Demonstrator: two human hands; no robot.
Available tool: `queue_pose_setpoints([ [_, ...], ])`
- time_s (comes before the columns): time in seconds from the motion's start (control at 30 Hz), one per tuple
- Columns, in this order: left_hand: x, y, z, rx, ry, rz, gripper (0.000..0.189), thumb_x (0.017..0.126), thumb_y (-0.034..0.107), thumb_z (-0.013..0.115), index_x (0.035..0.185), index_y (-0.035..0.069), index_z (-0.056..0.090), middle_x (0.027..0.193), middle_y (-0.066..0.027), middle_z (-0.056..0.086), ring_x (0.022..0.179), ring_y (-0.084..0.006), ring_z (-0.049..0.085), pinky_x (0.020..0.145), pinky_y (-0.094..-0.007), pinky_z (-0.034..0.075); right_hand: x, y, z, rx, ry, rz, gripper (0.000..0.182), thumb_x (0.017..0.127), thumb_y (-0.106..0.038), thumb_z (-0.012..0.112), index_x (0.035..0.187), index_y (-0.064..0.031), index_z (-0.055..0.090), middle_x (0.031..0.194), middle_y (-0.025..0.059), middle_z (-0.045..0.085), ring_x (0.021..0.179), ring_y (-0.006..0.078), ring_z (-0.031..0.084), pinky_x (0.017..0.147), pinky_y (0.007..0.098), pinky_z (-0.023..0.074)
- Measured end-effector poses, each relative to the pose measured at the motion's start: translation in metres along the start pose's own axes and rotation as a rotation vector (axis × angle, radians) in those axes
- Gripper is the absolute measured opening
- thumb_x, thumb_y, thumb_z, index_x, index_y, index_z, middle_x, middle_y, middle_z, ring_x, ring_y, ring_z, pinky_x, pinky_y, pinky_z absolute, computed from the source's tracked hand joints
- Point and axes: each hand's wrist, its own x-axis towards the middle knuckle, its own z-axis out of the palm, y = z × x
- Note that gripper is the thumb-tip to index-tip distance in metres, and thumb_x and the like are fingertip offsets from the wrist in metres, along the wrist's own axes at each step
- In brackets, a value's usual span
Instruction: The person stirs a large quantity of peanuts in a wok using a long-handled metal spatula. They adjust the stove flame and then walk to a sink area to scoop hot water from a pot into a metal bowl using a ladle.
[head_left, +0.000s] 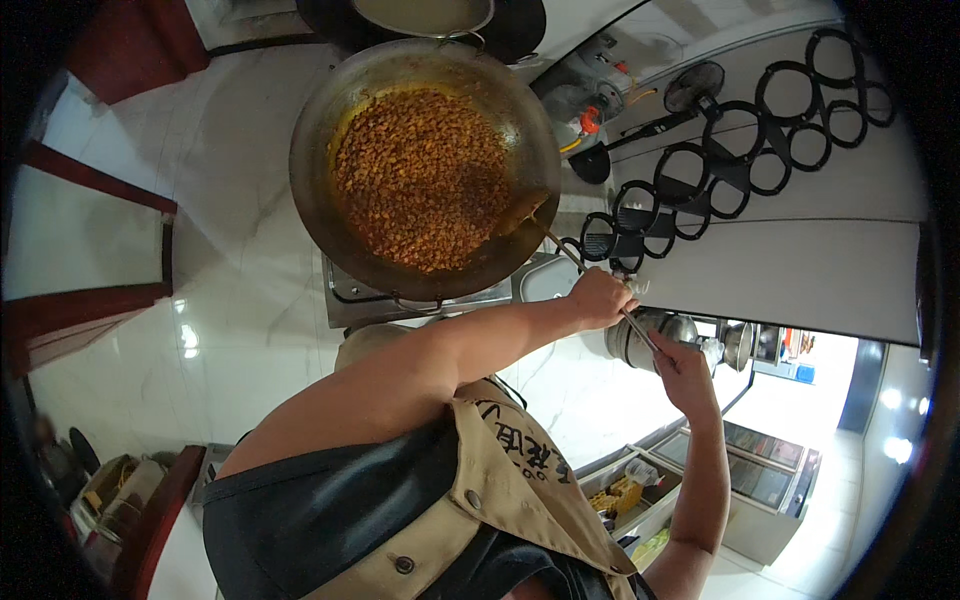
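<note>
A large metal wok (309, 187) with two loop handles holds a wide mass of small diced brown-orange food (420, 180) in reddish oil. The head of a long-handled wok spatula (519, 215) rests against the wok's right inner wall, at the edge of the food. My left hand (600, 298) is closed around the middle of its handle. Farther down, near the handle's end, my right hand (681, 367) grips it too. Both hands are outside the wok, to its lower right. My left arm crosses in front of the steel stove (450, 298) beneath the wok.
Beyond the wok stands another dark pan (517, 30). A gas cylinder (562, 105) with an orange regulator, a fan (694, 86) and a black ring rack (682, 180) line the right. Steel pots (637, 346) stand beside my hands. A glass-topped chest (757, 457) is behind them.
</note>
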Motion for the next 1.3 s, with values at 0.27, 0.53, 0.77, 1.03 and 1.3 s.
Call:
queue_pose_setpoints([
  [0.27,-0.017,-0.117,0.014,0.134,-0.035,-0.051,0.035,0.09,0.036,0.061,0.065,0.012,0.065,0.064,-0.011,0.064,0.066,-0.0327,0.065,0.069,-0.05,0.047,0.11,0.031,0.085,0.195,-0.105,-0.175,0.036,0.094,-0.01,0.06,0.129,-0.0113,0.065,0.091,0.0214,0.071,0.08,0.0223,0.07,0.071,0.0365,0.0532],
  [0.53,0.0,-0.183,-0.045,0.526,-0.127,-0.194,0.043,0.095,0.037,0.057,0.063,0.009,0.064,0.064,-0.0126,0.064,0.07,-0.0359,0.065,0.077,-0.0483,0.047,0.204,0.02,0.142,0.249,0.136,-0.534,0.035,0.091,-0.011,0.062,0.125,-0.0147,0.066,0.085,0.0216,0.068,0.077,0.0426,0.065,0.065,0.0478,0.0515],
  [0.77,0.03,-0.132,0.025,0.302,0.089,-0.074,0.043,0.093,0.042,0.06,0.063,0.013,0.065,0.062,-0.012,0.062,0.063,-0.0342,0.061,0.067,-0.0485,0.043,0.16,0.077,0.088,0.19,0.088,-0.457,0.034,0.091,-0.007,0.058,0.123,-0.0085,0.066,0.084,0.0258,0.067,0.077,0.0439,0.066,0.066,0.0459,0.0527],
  [1.03,0.002,-0.052,0.034,0.176,0.018,-0.316,0.053,0.094,0.048,0.054,0.06,0.008,0.062,0.055,-0.0139,0.058,0.056,-0.0377,0.059,0.066,-0.0517,0.045,0.11,0.063,0.014,0.195,-0.321,-0.336,0.034,0.093,-0.009,0.055,0.125,-0.0047,0.065,0.087,0.0241,0.069,0.079,0.0257,0.07,0.074,0.0362,0.0531],
  [1.3,-0.016,-0.183,-0.038,0.564,-0.234,-0.297,0.044,0.095,0.035,0.054,0.06,0.01,0.063,0.063,-0.0154,0.062,0.065,-0.0399,0.061,0.071,-0.0528,0.047,0.198,0.02,0.154,0.26,0.037,-0.612,0.039,0.091,-0.008,0.058,0.129,-0.0107,0.063,0.095,0.0283,0.066,0.089,0.0453,0.065,0.075,0.0484,0.0522],
])
